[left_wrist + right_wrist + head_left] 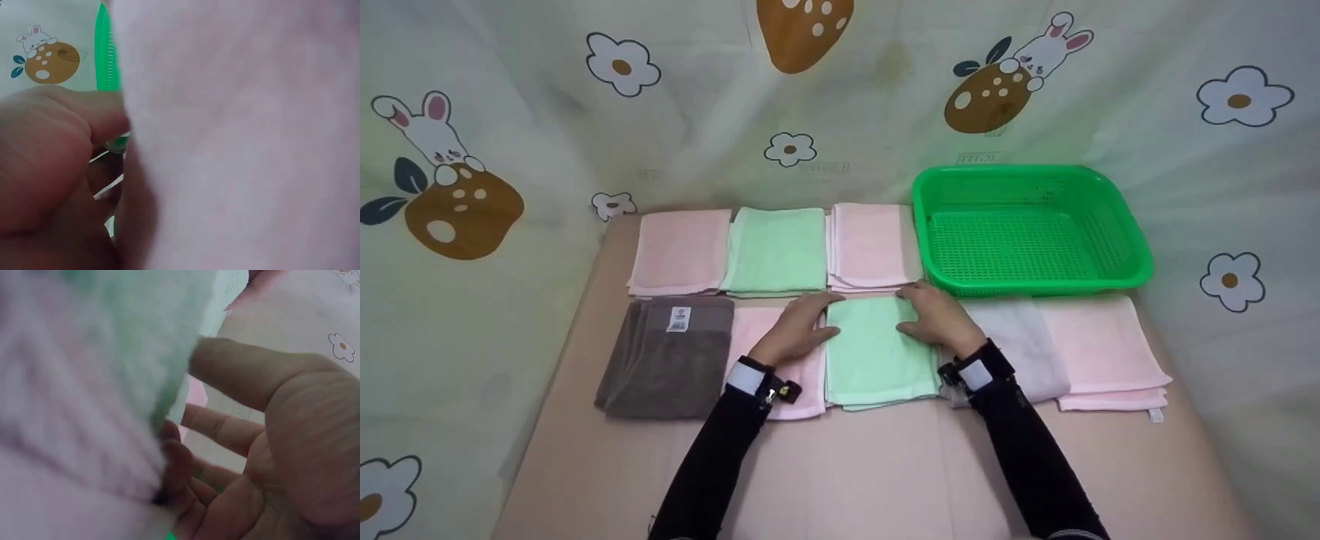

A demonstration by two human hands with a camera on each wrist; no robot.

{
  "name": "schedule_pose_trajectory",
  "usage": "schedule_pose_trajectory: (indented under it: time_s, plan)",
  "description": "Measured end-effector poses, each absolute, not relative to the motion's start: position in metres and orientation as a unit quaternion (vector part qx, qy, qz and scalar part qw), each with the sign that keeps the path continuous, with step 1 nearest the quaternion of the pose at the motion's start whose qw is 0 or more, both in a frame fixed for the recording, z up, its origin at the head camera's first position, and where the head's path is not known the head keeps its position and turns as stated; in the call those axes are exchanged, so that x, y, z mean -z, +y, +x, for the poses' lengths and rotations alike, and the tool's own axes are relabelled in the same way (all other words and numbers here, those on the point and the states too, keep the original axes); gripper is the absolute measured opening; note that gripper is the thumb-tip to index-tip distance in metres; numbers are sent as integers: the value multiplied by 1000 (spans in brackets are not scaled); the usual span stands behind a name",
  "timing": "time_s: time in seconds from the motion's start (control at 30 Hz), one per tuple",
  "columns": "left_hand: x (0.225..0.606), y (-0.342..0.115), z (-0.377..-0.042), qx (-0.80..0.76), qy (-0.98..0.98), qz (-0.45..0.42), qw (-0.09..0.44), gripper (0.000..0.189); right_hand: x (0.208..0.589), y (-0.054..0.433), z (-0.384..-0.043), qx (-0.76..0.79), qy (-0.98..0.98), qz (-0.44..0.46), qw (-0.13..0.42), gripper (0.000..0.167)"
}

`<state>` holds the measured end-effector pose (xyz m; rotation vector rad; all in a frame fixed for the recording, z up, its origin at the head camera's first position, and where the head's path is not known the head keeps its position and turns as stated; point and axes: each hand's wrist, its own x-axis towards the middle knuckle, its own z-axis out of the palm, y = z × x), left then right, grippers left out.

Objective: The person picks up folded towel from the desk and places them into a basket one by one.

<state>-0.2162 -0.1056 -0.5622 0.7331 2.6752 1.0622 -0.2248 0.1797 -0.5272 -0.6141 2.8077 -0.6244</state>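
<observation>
If going by the head view, looks like a case of neat rows. Left hand (799, 326) at the left edge of the front green towel (883, 352), thumb by the side, fingers up near the far corner, with a wide gap between. Right hand (943, 321) pretty much mirroring that at the right edge. Both loosely spread rather than clamped, at least going by the visible parts; just touching the edges, probably to line up the folded layers and avoid any skewing into the neighbours. In the right wrist view, thumb against the green cloth, other fingers a bit bent, tips partly hidden, so can't swear to zero grip there. Left wrist view mostly filled with blurry pink cloth, so can't tell much about those fingertips.

As for position: mid front row, right between a pink towel (811, 379) on the left and a lilac-grey towel (1012, 337) on the right. Probably packed close to save room, flat faces up to show each colour at a glance. Further out, a grey-brown towel (667, 367) with label (679, 319) facing up, and a wide pink towel (1099, 345) at the right end. Behind, three more folded towels (777, 251), then a green basket (1035, 287), likely parked there to be reachable without crowding the hands.
</observation>
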Motion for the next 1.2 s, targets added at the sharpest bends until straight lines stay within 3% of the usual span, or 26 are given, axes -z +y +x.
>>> schedule_pose_trajectory:
  time_s: [0.2, 0.43, 0.53, 0.73, 0.97, 1.2]
  plan:
    - [563, -103, -216, -366, 895, 240, 88, 54, 530, 180, -227, 221, 949, -213, 76, 48]
    - [560, -101, -214, -370, 892, 250, 69, 31, 526, 179, -223, 202, 955, -215, 33, 25]
    - [555, -102, -213, -389, 878, 268, 74, 25, 520, 178, -219, 190, 956, -222, 12, 21]
    - [541, -111, -212, -461, 833, 289, 104, 29, 497, 175, -209, 179, 955, -234, -23, 21]
    - [518, -105, -201, -540, 785, 300, 54, 44, 467, 192, -198, 263, 938, -218, -58, 22]
    - [502, -94, -191, -544, 772, 318, -80, 19, 462, 210, -195, 477, 850, -216, -60, 26]
